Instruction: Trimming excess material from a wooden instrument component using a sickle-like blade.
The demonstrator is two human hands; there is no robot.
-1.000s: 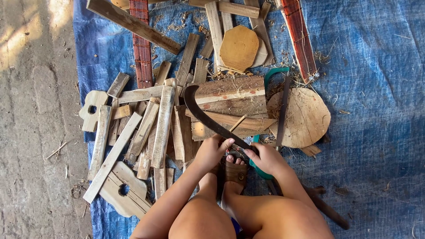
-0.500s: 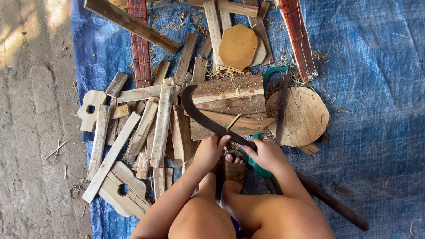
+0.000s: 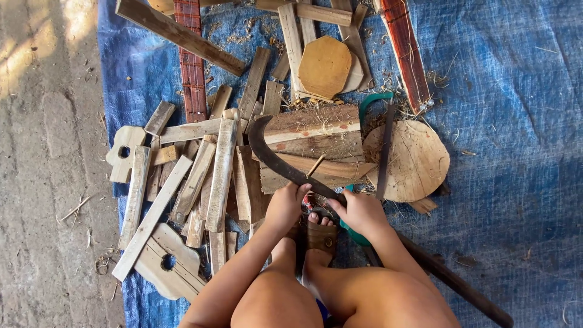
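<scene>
Near the lower middle of the frame, my left hand [image 3: 284,206] was closed over the back of the dark curved blade [image 3: 273,161], while my right hand [image 3: 359,211] gripped it nearer the long handle [image 3: 452,280] running to the lower right. The blade lay across a thick block [image 3: 316,143] at centre, seemingly uncut. I judged the work well along: many split slats [image 3: 200,176] lay piled at left, a round slab [image 3: 416,161] at right.
</scene>
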